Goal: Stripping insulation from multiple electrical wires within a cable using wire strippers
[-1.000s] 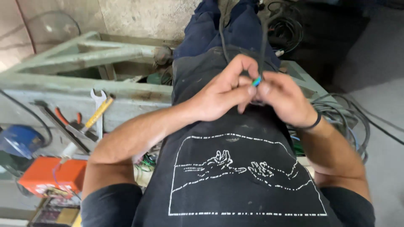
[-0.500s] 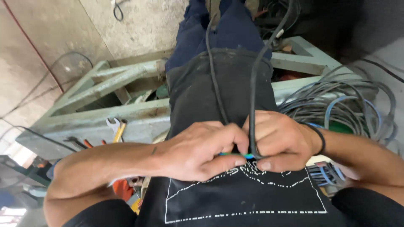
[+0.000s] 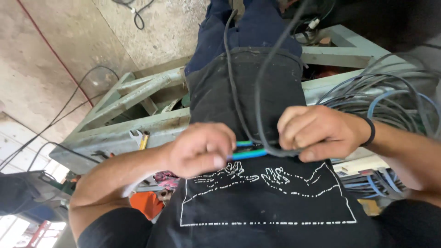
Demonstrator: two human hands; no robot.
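Observation:
My left hand (image 3: 202, 149) pinches the blue and green inner wires (image 3: 248, 152) that stick out of a dark cable (image 3: 257, 92). My right hand (image 3: 317, 133) is closed around the dark cable's sheath just right of those wires. The cable loops up over my black shirt and dark trousers toward the top of the view. Both hands are held close together in front of my chest, a few centimetres apart.
A pale green metal frame (image 3: 138, 124) stands beyond my legs, with a spanner (image 3: 136, 136) and a yellow-handled tool (image 3: 144, 140) on its ledge. Coiled grey and blue cables (image 3: 390, 96) pile at the right. An orange object (image 3: 147, 202) lies below my left arm.
My hands have drawn slightly apart, exposing more of the blue and green wires between them. The view has tilted, showing more floor at the left.

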